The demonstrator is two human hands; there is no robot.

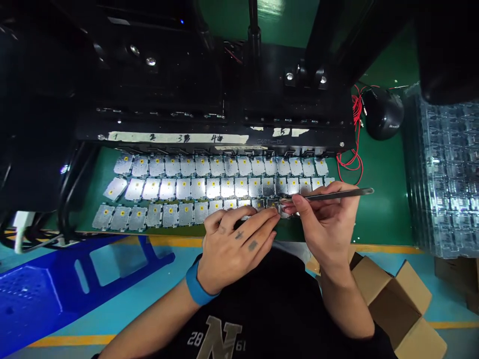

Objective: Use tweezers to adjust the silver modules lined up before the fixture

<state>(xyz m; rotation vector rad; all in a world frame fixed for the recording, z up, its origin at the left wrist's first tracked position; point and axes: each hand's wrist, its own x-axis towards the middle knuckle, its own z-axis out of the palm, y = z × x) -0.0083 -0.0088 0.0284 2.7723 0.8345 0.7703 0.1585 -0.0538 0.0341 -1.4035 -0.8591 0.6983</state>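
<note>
Three rows of small silver metal-shielded modules (198, 187), each marked with a yellow dot, lie on a green mat (381, 219). My right hand (325, 224) is shut on a pair of steel tweezers (331, 196), with their tips down among the modules near the middle of the bottom rows. My left hand (239, 244) lies across the bottom row, its extended fingers reaching towards the tweezer tips. It covers several modules, and nothing shows held in it. A blue wristband (200, 284) circles my left wrist.
A black machine (209, 99) with a numbered label strip stands along the mat's far edge. Red wires (355, 149) and a round black object (383, 114) lie to the right. Stacked clear trays (441, 174) stand further right. An open cardboard box (396, 304) sits lower right, and a blue frame (75, 279) lower left.
</note>
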